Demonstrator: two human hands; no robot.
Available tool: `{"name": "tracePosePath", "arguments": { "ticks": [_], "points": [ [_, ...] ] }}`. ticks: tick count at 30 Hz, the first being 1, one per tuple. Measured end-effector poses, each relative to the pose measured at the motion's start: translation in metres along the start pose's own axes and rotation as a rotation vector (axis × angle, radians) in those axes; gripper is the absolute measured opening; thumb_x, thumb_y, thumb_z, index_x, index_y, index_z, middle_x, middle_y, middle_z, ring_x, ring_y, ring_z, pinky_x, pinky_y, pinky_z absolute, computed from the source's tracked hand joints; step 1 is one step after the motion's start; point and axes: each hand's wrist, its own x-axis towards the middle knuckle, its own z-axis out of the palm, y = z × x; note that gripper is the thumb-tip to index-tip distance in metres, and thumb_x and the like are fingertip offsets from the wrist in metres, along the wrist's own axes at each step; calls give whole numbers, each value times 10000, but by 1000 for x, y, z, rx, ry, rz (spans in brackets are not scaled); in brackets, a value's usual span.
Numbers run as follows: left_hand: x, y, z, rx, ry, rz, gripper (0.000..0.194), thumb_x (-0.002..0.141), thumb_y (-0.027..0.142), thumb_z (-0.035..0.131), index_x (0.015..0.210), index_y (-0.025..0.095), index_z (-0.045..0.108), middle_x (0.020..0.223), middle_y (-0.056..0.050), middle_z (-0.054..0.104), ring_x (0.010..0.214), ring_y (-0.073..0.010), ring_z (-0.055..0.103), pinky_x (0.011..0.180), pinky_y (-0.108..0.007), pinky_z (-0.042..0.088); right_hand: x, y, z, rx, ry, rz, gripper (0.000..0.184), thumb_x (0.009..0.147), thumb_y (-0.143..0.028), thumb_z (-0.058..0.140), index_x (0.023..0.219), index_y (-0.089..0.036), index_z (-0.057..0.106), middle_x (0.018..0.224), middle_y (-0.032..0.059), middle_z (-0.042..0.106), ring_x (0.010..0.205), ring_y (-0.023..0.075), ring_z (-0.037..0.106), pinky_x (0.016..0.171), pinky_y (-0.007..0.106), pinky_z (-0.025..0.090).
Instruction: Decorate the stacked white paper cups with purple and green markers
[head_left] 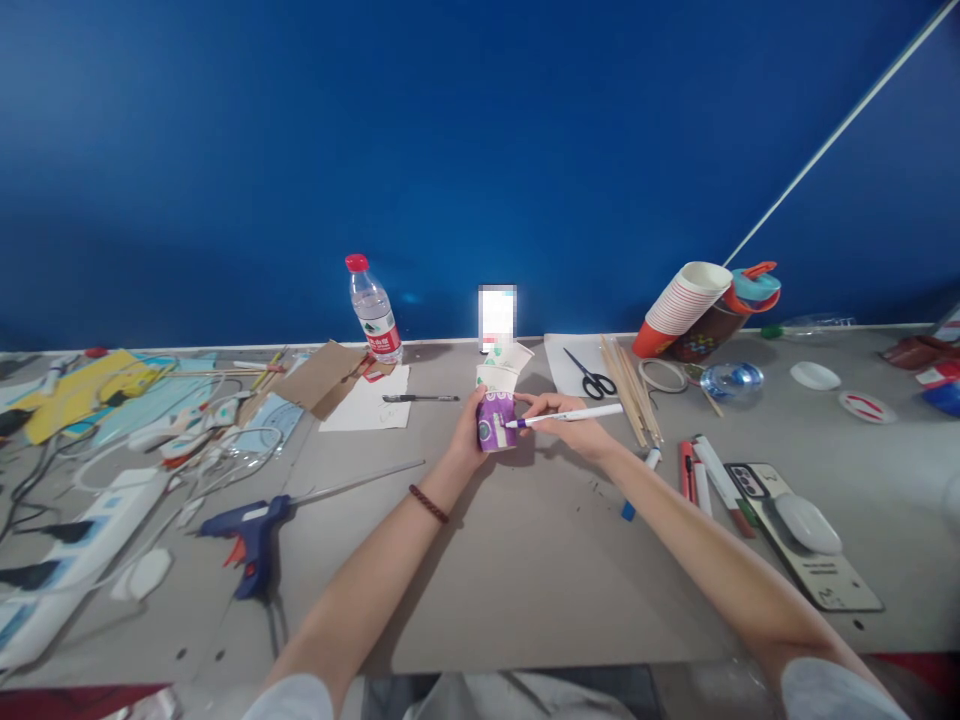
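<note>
My left hand [469, 432] is wrapped round the left side of a paper cup [496, 422] whose lower part is coloured purple, with white patches and round shapes. White paper pieces [510, 356] with small green marks rise above the cup's rim; how they are joined to it I cannot tell. My right hand [562, 425] grips a white marker [581, 414], its purple tip touching or almost touching the front of the cup. Behind the cup a lit phone screen [497, 312] leans against the blue wall.
A glue gun [259, 535], power strip [82, 560] and cables lie left. A water bottle [373, 320] and black pen [420, 398] are behind. To the right are scissors [592, 378], wooden sticks [632, 395], stacked paper cups [682, 305], markers [720, 475] and a phone [817, 570].
</note>
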Motion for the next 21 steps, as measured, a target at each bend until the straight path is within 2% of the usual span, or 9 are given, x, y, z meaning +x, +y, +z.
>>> {"name": "tracePosePath", "arguments": {
  "ticks": [8,13,16,18,21],
  "points": [
    [0,1,-2,18,1,2,367,815,463,635,907,108,645,731,-67,680,585,-168,624,574,-295,508,-2,-4,0,-16,-88,4,26,698,-227,704,688,-203,706,708,77,736,1370,323,442,989,482,458],
    [1,1,-2,26,13,7,349,826,454,618,905,115,643,721,-64,678,583,-170,623,579,-298,510,-1,-3,-1,-18,-116,7,42,678,-240,713,653,-208,703,713,85,738,1388,321,413,942,450,490],
    [1,1,-1,34,28,17,353,823,457,622,900,113,644,718,-66,679,586,-170,625,583,-296,511,-2,-4,-1,-24,-130,24,74,667,-272,733,651,-205,705,733,93,746,1353,336,458,913,446,509],
    [0,2,0,31,29,9,357,830,458,613,901,110,644,721,-69,679,585,-169,626,581,-293,510,-3,-5,-1,-34,-143,30,85,665,-280,744,660,-203,710,734,93,748,1323,344,494,930,462,501],
    [-2,3,2,9,41,1,344,831,447,620,904,112,645,733,-70,681,597,-168,631,600,-296,516,-3,-6,0,-15,-108,-33,102,680,-304,748,677,-208,712,685,75,742,1324,336,495,1020,497,438]
  ]
}}
